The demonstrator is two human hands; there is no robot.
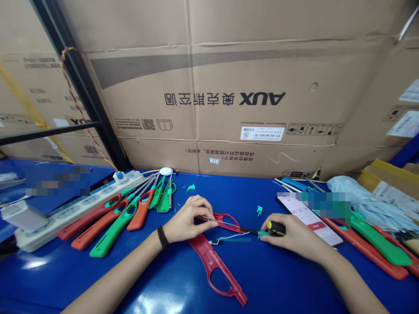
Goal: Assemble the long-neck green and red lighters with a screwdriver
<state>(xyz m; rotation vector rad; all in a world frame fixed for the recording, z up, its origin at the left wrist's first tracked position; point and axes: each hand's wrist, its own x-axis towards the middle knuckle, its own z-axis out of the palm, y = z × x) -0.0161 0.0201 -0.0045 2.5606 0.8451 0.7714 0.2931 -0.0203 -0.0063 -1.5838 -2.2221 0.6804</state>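
Observation:
My left hand (pixel 191 218) is closed, with thumb and fingers pinching a thin metal rod (pixel 203 218). Beside its fingertips lies a red lighter shell half (pixel 236 223) with an oval trigger opening, partly behind the hand. A second red lighter shell half (pixel 209 257) rests nearer to me, slanting down to the right. My right hand (pixel 279 233) grips a screwdriver (pixel 276 228) with a yellow and black handle; a small green plastic piece (pixel 262 234) shows at its fingertips. A dark thin part (pixel 248 230) reaches left from there toward the red shell. Below lies a thin white wire (pixel 234 237).
Several red, orange and green lighters (pixel 114 229) lie left beside a white power strip (pixel 88 203). Small green pieces (pixel 259 210) sit farther back. At right are a phone (pixel 310 218) and more lighters (pixel 379 237). A large cardboard box (pixel 216 65) stands behind the blue table (pixel 157 270).

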